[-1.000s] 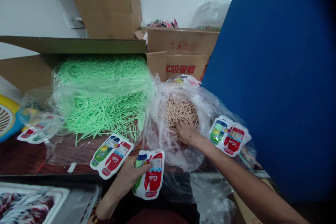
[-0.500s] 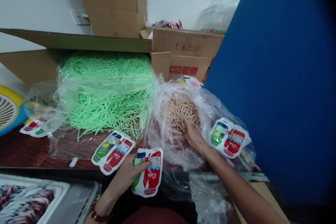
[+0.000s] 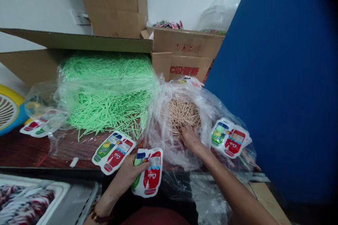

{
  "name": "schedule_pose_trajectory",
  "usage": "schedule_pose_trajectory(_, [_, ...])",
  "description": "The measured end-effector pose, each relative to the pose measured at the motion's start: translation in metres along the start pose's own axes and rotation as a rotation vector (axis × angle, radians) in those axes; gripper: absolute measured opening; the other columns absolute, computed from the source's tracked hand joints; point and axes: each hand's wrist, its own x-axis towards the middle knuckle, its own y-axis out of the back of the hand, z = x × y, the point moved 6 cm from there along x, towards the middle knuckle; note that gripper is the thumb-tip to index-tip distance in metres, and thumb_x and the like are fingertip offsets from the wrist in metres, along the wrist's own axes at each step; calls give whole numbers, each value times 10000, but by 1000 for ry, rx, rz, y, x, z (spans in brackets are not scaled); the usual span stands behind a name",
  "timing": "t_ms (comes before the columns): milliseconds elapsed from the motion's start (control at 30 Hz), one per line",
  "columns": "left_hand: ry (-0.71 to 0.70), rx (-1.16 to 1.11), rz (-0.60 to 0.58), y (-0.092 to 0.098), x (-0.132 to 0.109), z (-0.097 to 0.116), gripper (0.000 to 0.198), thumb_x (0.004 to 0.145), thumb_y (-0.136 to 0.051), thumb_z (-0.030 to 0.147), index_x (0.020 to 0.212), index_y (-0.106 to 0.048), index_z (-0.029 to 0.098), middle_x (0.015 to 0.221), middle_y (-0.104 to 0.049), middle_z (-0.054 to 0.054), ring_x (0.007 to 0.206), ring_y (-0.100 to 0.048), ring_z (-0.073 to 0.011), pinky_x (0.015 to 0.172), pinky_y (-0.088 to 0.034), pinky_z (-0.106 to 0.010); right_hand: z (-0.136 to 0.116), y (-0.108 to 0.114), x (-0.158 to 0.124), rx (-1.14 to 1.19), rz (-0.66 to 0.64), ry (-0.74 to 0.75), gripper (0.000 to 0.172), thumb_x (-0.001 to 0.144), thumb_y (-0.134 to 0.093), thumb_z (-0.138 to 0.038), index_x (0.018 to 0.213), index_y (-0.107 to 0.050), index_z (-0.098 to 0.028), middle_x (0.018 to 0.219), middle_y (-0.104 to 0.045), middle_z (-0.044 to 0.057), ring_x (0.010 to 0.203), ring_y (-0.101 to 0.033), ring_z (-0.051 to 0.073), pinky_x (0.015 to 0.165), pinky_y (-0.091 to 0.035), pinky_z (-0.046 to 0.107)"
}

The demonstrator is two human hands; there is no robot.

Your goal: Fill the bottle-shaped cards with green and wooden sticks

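My left hand [image 3: 133, 168] grips a bottle-shaped plastic pouch [image 3: 152, 179] printed green and red with "Cola", the thumb across its front. My right hand [image 3: 190, 137] reaches into a clear plastic bag [image 3: 161, 126], its fingers curled at the near edge of a heap of thin brown sticks [image 3: 185, 112]; the fingertips are partly hidden among them. Beside my left hand lies another printed pouch [image 3: 114, 152]. To the right of my right forearm rests a small stack of similar pouches [image 3: 230, 139], with sticks showing in the top one.
Bright green sticks [image 3: 108, 109] spill from a plastic-lined cardboard box [image 3: 100, 44] at the left. A yellow and blue fan [image 3: 12, 110] stands far left. Lower left is a white foam box [image 3: 59, 190] of pouches. A blue panel [image 3: 277, 77] borders the right.
My right hand has drawn slightly back and left through the brown sticks, its fingers now more curled. My left hand and its pouch have hardly moved.
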Motion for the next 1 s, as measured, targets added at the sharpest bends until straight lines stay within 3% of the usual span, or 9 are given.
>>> schedule_pose_trajectory(133, [-1, -29, -22, -1, -2, 3, 249, 667, -755, 357, 730, -664, 133, 682, -706, -17, 606, -642, -176, 571, -495, -233, -2, 5, 5, -34, -5, 31, 216, 855, -420, -136, 977, -598, -149, 1048, -577, 158, 1001, -500, 284, 853, -340, 411])
schedule_pose_trajectory(300, [20, -56, -5, 2, -2, -1, 264, 637, -770, 360, 718, -670, 130, 673, -709, -21, 594, -642, -183, 578, -499, -248, 5, 6, 4, 3, 48, 46, 160, 895, -434, -217, 948, -577, -167, 1083, -566, 134, 1036, -477, 273, 886, -341, 404])
schedule_pose_trajectory(433, [30, -67, 6, 4, -1, -4, 266, 657, -760, 362, 767, -677, 135, 686, -714, -13, 607, -645, -180, 582, -507, -249, 23, 9, 4, 72, 105, -29, 284, 977, -255, -260, 971, -530, -185, 949, -605, 74, 918, -548, 202, 841, -398, 340])
schedule_pose_trajectory(533, [37, -66, 9, 4, -1, -5, 296, 670, -754, 365, 842, -681, 135, 705, -719, -15, 615, -652, -182, 582, -514, -252, 44, 19, 11, 85, 153, -141, 392, 988, -123, -261, 1050, -501, -178, 926, -615, 83, 836, -575, 193, 748, -429, 315])
schedule_pose_trajectory(700, [27, -67, 4, 5, 1, -8, 299, 680, -745, 375, 837, -687, 127, 721, -727, -29, 626, -665, -193, 583, -518, -253, 65, 25, 31, 63, 113, -215, 238, 943, -331, -228, 1023, -545, -162, 865, -654, 97, 801, -599, 211, 699, -407, 305])
schedule_pose_trajectory(867, [48, -66, 18, 8, 1, -12, 306, 664, -763, 376, 836, -676, 138, 705, -726, -22, 612, -660, -191, 583, -521, -261, 58, 15, 39, 94, 88, -202, 202, 855, -423, -85, 964, -587, -131, 986, -637, 160, 951, -581, 225, 828, -389, 326])
schedule_pose_trajectory(1000, [35, -82, 9, 10, 0, -11, 311, 669, -764, 382, 847, -678, 142, 742, -736, -31, 643, -665, -194, 611, -528, -268, 63, 21, 40, 214, 140, -207, 159, 872, -443, -179, 886, -598, -145, 987, -602, 133, 945, -555, 219, 839, -391, 327])
